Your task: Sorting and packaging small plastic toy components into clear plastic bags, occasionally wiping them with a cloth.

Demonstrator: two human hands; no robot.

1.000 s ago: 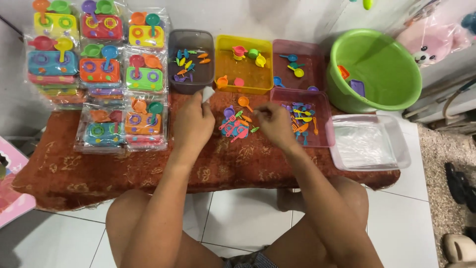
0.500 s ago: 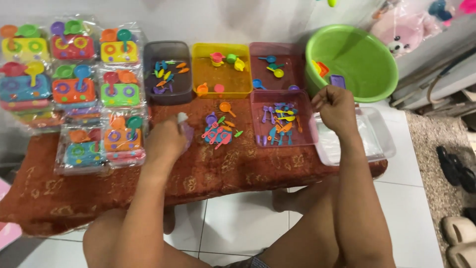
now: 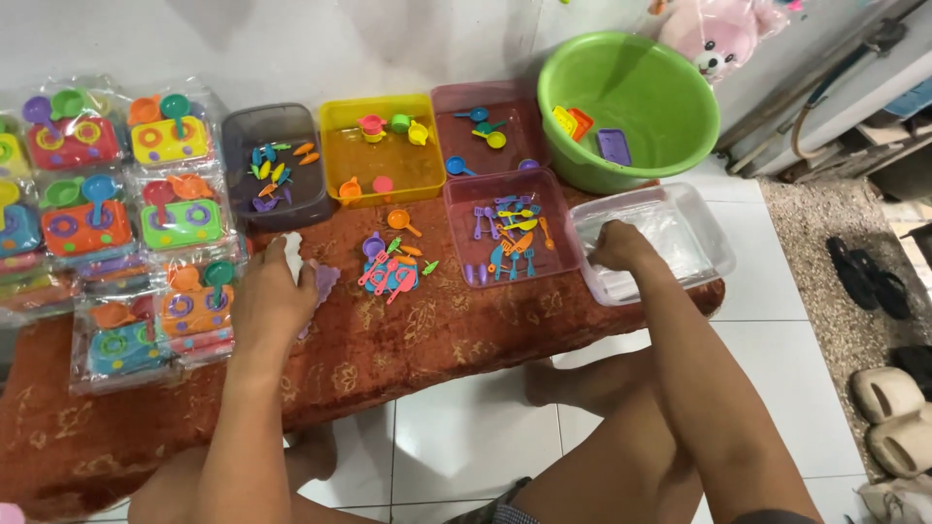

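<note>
The right hand (image 3: 618, 247) reaches into the clear plastic tub (image 3: 714, 243) at the right edge of the low table (image 3: 437, 340), fingers curled down among the clear bags (image 3: 670, 233) inside; whether it has pinched 1 yet cannot be told. The left hand (image 3: 275, 291) rests on the red cloth, loosely closed around a small white-and-purple toy piece (image 3: 322, 281), just left of the loose pile of tiny toy utensils (image 3: 390, 262). Beyond the pile sit 4 sorting trays: grey (image 3: 238, 184), yellow (image 3: 335, 184), and 2 pink (image 3: 456, 223), each holding small coloured pieces. Sealed toy packs (image 3: 160, 194) are stacked to the far left, and a green basin (image 3: 670, 146) stands far right. This looks like the bag-fetching step of packing a set. The next move likely calls for separating a single bag and bringing it over to the pile.
</note>
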